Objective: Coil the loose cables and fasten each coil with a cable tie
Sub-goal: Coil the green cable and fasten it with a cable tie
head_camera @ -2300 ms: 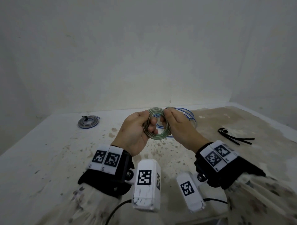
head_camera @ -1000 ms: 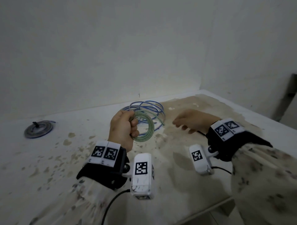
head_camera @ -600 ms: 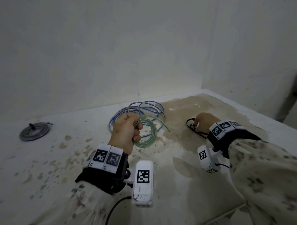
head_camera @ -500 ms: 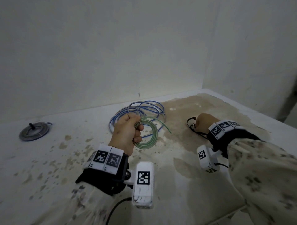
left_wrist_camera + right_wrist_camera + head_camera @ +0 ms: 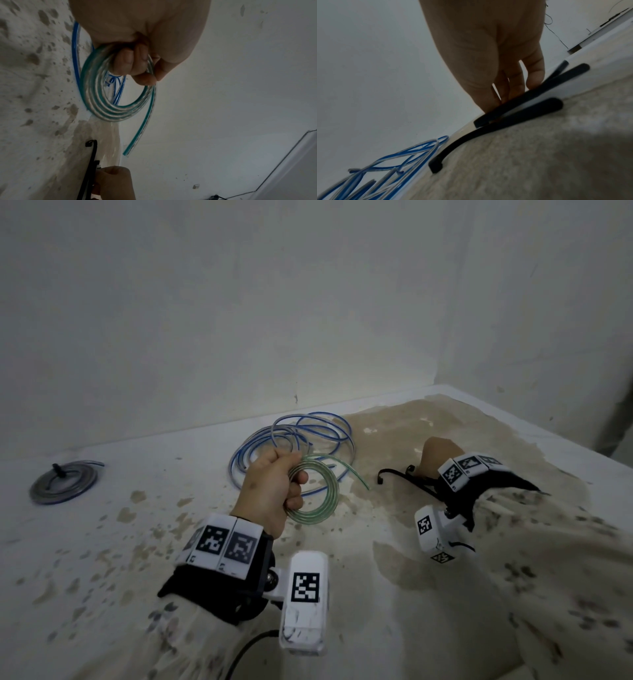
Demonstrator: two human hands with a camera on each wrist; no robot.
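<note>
My left hand point(image 5: 291, 484) grips a small coil of clear green-striped cable point(image 5: 322, 505) and holds it just above the table; the coil's free end point(image 5: 137, 136) sticks out loose. In the left wrist view my fingers point(image 5: 126, 63) curl through the coil point(image 5: 102, 108). My right hand point(image 5: 431, 457) is down on the table to the right, over a small bunch of black cable ties point(image 5: 394, 474). In the right wrist view its fingertips point(image 5: 534, 79) pinch one tie point(image 5: 556, 79), whose end is raised off the table. Another tie point(image 5: 513, 119) lies flat beside it.
A loose blue-and-clear cable point(image 5: 308, 433) sprawls in wide loops behind the green coil, near the wall. A grey coil point(image 5: 63, 482) fastened with a black tie lies at the far left. The stained white table point(image 5: 376, 628) meets walls at the back and right.
My right hand let go of the green coil, swung right and came down on the black ties. My left hand kept the coil and lowered it slightly.
</note>
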